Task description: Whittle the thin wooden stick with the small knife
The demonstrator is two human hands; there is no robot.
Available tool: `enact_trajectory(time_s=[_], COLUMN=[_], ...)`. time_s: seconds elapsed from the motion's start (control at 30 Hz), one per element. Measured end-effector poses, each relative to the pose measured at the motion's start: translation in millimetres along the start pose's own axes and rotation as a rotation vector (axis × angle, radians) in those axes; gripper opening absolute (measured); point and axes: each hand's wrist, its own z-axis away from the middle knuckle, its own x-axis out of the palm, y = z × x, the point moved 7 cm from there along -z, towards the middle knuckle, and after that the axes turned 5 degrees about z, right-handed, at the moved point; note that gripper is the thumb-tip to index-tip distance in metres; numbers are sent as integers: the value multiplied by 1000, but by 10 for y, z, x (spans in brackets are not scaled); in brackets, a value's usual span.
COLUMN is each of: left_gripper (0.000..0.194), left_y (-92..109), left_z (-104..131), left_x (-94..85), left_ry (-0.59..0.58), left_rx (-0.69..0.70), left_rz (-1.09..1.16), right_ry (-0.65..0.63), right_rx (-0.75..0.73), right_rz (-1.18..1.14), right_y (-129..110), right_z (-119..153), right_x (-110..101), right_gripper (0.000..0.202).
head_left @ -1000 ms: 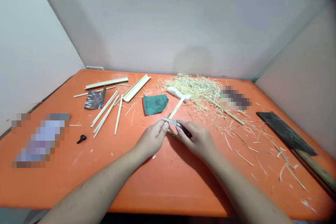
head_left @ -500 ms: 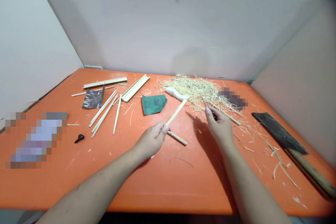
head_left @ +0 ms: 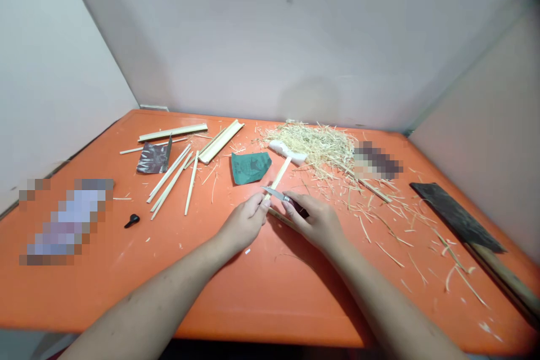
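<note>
My left hand (head_left: 247,220) is closed round the near end of a pale bamboo strip (head_left: 280,174), which slants up and away to the right. In my right hand (head_left: 318,220) is a knife (head_left: 276,193) with a dark handle and a short metal blade. The blade crosses the strip just beyond my left fingers; I cannot tell how deep it bites. Under my hands lies a thin bamboo stick (head_left: 283,219), partly covered by the right hand. The far end of the strip is close to a white curved piece (head_left: 287,152).
Behind is a heap of shavings (head_left: 314,143). Green sandpaper (head_left: 251,168) and several bamboo sticks (head_left: 169,177) lie left of it, with split bamboo pieces (head_left: 221,142), a dark sheet (head_left: 152,158) and a small black object (head_left: 132,220). A cleaver (head_left: 458,216) rests far right.
My right hand has come left and down from near the shavings, bringing the knife blade across the strip. My left hand keeps its hold on the strip.
</note>
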Motion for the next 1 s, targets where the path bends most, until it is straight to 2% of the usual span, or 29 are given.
enact_trajectory(time_s=[0.67,0.77,0.9,1.0], left_gripper=[35,35,36,38], left_y=[24,23,33,14], left_z=[7,26,69,67], left_x=[10,37,131,134], left_ry=[-33,-52,-134,-129], left_rx=[13,-7,-24,-28], left_rz=[-17,-15,32,90], right_ry=[53,85,245,325], right_rx=[30,127,396,427], right_rz=[44,74,124,42], right_y=[-29,163,704,853], right_z=[-14,-59,-70,-46], right_x=[-78,-177,-460,-554], right_gripper=[34,36,45,48])
